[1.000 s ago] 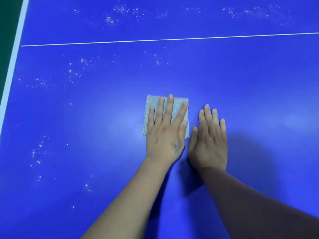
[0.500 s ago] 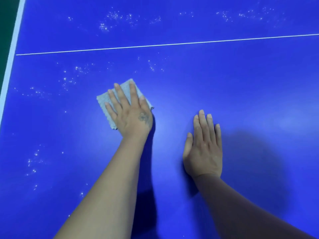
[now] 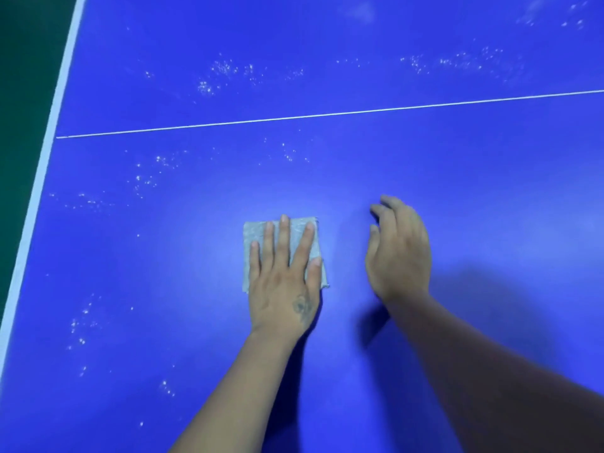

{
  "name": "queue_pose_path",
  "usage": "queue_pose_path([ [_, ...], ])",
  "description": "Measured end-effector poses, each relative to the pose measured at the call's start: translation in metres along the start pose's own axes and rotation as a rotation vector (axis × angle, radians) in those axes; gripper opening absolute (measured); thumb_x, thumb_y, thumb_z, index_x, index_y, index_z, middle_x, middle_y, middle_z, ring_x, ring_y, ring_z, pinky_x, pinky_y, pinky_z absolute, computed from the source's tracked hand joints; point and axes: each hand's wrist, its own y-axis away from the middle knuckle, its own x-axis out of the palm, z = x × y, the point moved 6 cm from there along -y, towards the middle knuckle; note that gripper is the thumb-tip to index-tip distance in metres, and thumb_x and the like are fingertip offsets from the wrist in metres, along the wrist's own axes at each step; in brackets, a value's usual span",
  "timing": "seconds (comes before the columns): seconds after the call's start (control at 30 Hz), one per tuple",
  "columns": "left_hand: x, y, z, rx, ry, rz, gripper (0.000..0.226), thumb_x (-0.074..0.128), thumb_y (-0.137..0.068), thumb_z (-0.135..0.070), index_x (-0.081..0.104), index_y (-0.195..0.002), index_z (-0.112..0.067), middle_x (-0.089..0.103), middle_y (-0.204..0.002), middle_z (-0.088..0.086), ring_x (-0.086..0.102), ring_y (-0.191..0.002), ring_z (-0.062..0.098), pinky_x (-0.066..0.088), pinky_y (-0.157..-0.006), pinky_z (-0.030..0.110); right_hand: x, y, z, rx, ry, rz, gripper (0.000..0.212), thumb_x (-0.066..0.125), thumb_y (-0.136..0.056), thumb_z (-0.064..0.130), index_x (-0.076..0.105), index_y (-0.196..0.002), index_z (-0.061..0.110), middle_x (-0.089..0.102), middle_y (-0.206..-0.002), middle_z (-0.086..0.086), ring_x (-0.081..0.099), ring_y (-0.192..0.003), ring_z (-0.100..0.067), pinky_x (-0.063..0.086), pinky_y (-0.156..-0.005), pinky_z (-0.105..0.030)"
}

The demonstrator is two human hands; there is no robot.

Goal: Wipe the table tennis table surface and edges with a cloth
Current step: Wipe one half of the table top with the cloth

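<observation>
Left hand (image 3: 282,289) flat on one cloth (image 3: 258,235); right hand (image 3: 400,253) empty.

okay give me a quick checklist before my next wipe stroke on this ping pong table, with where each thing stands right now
1. Folded grey cloth lying flat on the blue table tennis table: ok.
2. Left hand pressing the cloth with straight, spread fingers: ok.
3. Right hand off the cloth, out of the path toward the left: ok; it is blurred, fingers loosely curled, holding nothing.
4. White specks left and beyond the cloth wiped: not ok.
5. White edge stripe on the left wiped: cannot tell.
6. Cloth's underside clean enough: cannot tell, hidden.
</observation>
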Motion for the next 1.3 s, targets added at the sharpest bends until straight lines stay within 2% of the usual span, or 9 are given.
queue_pose_path([
  [0.1, -0.003, -0.019, 0.025, -0.222, 0.053, -0.023, 0.062, 0.014, -0.113, -0.052, 0.009, -0.172, -0.035, -0.003, -0.181, 0.004, -0.007, -0.167, 0.025, -0.004, -0.134, 0.051, 0.012, -0.019, -0.009, 0.054, 0.085, 0.097, 0.057, 0.046, -0.106, 0.035, 0.046, -0.155, 0.006, 0.036, -0.169, -0.008, 0.029, -0.158, -0.031, 0.019, -0.13, -0.053],
  [0.3, -0.015, -0.12, 0.038, -0.426, 0.135, -0.099, 0.07, 0.007, -0.108, -0.056, 0.005, -0.173, -0.03, -0.009, -0.18, 0.008, -0.011, -0.166, 0.03, -0.01, -0.132, 0.054, 0.021, -0.018, -0.015, 0.065, 0.177, 0.113, 0.066, 0.036, -0.107, 0.046, 0.038, -0.162, 0.008, 0.026, -0.174, -0.006, 0.019, -0.162, -0.027, 0.016, -0.13, -0.054],
  [0.5, -0.007, -0.18, -0.023, -0.225, 0.088, -0.071, 0.062, 0.016, -0.114, -0.049, 0.004, -0.173, -0.033, -0.008, -0.181, 0.005, -0.012, -0.166, 0.029, -0.011, -0.132, 0.052, 0.021, -0.017, -0.015, 0.057, 0.16, 0.089, 0.066, 0.038, -0.107, 0.045, 0.037, -0.162, 0.008, 0.025, -0.174, -0.005, 0.018, -0.163, -0.027, 0.015, -0.131, -0.055],
  [0.63, 0.001, -0.146, -0.06, 0.091, 0.033, -0.134, 0.059, 0.024, -0.114, -0.047, 0.023, -0.171, -0.031, 0.013, -0.18, 0.006, 0.006, -0.167, 0.029, 0.005, -0.134, 0.053, 0.022, -0.018, -0.015, 0.064, 0.154, 0.08, 0.066, 0.039, -0.107, 0.044, 0.037, -0.163, 0.009, 0.024, -0.175, -0.005, 0.018, -0.163, -0.026, 0.016, -0.13, -0.056],
  [0.73, 0.003, -0.109, -0.048, 0.191, 0.014, -0.089, 0.058, 0.026, -0.115, -0.047, 0.025, -0.171, -0.031, 0.014, -0.18, 0.006, 0.007, -0.167, 0.028, 0.008, -0.134, 0.053, 0.023, -0.018, -0.015, 0.07, 0.167, 0.097, 0.066, 0.039, -0.107, 0.044, 0.036, -0.163, 0.01, 0.023, -0.175, -0.004, 0.016, -0.163, -0.025, 0.015, -0.131, -0.055],
  [0.93, -0.01, -0.111, 0.019, -0.072, -0.001, -0.074, 0.061, 0.02, -0.113, -0.052, 0.02, -0.171, -0.034, 0.011, -0.18, 0.004, 0.006, -0.167, 0.029, 0.005, -0.134, 0.053, 0.022, -0.018, -0.014, 0.081, 0.166, 0.09, 0.065, 0.039, -0.106, 0.043, 0.038, -0.162, 0.01, 0.025, -0.174, -0.002, 0.017, -0.163, -0.025, 0.015, -0.131, -0.054],
  [1.1, -0.016, -0.189, 0.008, -0.25, 0.072, -0.092, 0.06, 0.02, -0.115, -0.046, 0.01, -0.172, -0.033, -0.001, -0.181, 0.006, -0.006, -0.167, 0.029, -0.006, -0.133, 0.054, 0.022, -0.018, -0.014, 0.085, 0.142, 0.086, 0.062, 0.04, -0.105, 0.038, 0.039, -0.161, 0.01, 0.026, -0.174, -0.002, 0.018, -0.163, -0.025, 0.014, -0.131, -0.053],
  [1.2, -0.014, -0.233, -0.026, -0.214, 0.105, -0.041, 0.061, 0.018, -0.114, -0.043, 0.005, -0.172, -0.034, -0.007, -0.181, 0.005, -0.012, -0.166, 0.028, -0.011, -0.132, 0.053, 0.02, -0.018, -0.014, 0.09, 0.133, 0.062, 0.062, 0.041, -0.103, 0.034, 0.041, -0.16, 0.009, 0.029, -0.173, -0.003, 0.021, -0.162, -0.026, 0.015, -0.131, -0.054],
  [1.3, -0.01, -0.252, -0.068, -0.034, 0.082, 0.003, 0.062, 0.015, -0.111, -0.044, 0.009, -0.172, -0.035, -0.006, -0.181, 0.005, -0.011, -0.166, 0.03, -0.011, -0.132, 0.053, 0.021, -0.018, -0.013, 0.083, 0.113, 0.043, 0.061, 0.043, -0.103, 0.033, 0.044, -0.159, 0.009, 0.031, -0.172, -0.004, 0.024, -0.161, -0.027, 0.017, -0.13, -0.055],
])
